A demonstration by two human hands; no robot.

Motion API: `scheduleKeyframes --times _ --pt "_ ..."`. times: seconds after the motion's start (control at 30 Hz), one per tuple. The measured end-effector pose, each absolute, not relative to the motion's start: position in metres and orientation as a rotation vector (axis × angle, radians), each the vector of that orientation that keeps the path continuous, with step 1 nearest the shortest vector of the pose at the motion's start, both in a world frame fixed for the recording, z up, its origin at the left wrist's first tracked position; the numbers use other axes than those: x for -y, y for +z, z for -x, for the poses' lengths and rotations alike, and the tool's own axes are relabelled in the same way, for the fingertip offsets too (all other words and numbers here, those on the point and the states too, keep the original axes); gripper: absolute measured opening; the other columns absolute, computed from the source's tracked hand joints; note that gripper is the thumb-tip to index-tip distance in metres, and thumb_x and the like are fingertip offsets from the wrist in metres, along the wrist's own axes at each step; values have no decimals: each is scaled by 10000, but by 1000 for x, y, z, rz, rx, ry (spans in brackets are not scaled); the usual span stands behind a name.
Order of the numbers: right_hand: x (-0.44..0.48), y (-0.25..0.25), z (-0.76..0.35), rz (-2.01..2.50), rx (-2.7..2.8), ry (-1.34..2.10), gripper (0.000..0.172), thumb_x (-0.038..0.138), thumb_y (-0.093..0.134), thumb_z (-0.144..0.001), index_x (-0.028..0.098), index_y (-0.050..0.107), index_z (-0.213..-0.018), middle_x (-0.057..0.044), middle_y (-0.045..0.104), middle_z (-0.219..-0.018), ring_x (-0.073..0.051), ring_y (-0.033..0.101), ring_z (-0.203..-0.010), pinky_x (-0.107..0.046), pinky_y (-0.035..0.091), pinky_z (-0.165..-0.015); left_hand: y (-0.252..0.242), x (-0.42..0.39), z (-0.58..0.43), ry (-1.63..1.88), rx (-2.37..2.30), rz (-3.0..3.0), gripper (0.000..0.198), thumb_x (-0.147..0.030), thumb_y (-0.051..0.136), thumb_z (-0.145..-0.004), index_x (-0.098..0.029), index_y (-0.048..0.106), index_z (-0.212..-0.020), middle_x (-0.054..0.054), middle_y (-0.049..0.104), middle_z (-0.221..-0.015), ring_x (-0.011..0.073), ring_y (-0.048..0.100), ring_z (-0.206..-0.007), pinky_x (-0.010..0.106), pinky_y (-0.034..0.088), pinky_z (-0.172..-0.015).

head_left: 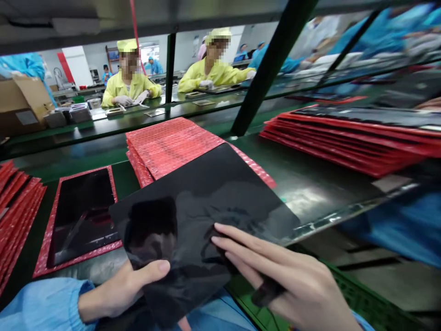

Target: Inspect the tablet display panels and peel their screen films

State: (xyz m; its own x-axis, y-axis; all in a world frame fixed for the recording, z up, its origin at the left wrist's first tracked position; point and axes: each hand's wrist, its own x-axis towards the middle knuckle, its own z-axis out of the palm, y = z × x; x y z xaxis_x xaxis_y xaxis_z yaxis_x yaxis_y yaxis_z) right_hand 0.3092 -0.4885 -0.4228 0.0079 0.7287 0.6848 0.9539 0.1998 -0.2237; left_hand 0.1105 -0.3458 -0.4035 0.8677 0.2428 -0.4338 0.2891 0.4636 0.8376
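The background is brightly lit, the white pillar (76, 69) nearly washed out, while the underside of the overhead shelf (206, 14) sits in shade. A pale glare patch lies on the dark green tabletop (306, 197); the glossy black panel (213, 188) mirrors a dark, soft-edged silhouette. Blue clothing (375, 37) at upper right smears with blur, the right edge looks stretched, and two co-workers' faces (130, 59) are pixelated

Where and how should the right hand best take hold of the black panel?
The black panel is thin, flat and glossy-faced, and the left hand holds its left side, so probably take the edge at its right corner, coming from the right, thumb above, fingers beneath.
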Motion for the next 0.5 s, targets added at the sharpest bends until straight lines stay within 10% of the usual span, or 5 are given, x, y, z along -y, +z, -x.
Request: scheduleKeyframes --times 0.27,0.5 --pt "498 -437 -353 1969 1110 -790 408 470 438 -918 218 577 -1206 -141 577 -1108 -261 633 -769 -388 532 -579 -400 343 -106 -80 -472 -1049 490 -538 605 -776 -69 714 -866 130 726 -663 200 682 -578 243 494 -561" --pt "491 -439 -324 1497 692 -166 317 485 582 -839 230 559 -1026 -12 577 -636 -152 527 -472 -251 392 -400 -361 350 -114 -3 -455 -1121 518 -529 560 -808 -49 724 -703 147 719 -651 156 630 -513 217 457 -517"
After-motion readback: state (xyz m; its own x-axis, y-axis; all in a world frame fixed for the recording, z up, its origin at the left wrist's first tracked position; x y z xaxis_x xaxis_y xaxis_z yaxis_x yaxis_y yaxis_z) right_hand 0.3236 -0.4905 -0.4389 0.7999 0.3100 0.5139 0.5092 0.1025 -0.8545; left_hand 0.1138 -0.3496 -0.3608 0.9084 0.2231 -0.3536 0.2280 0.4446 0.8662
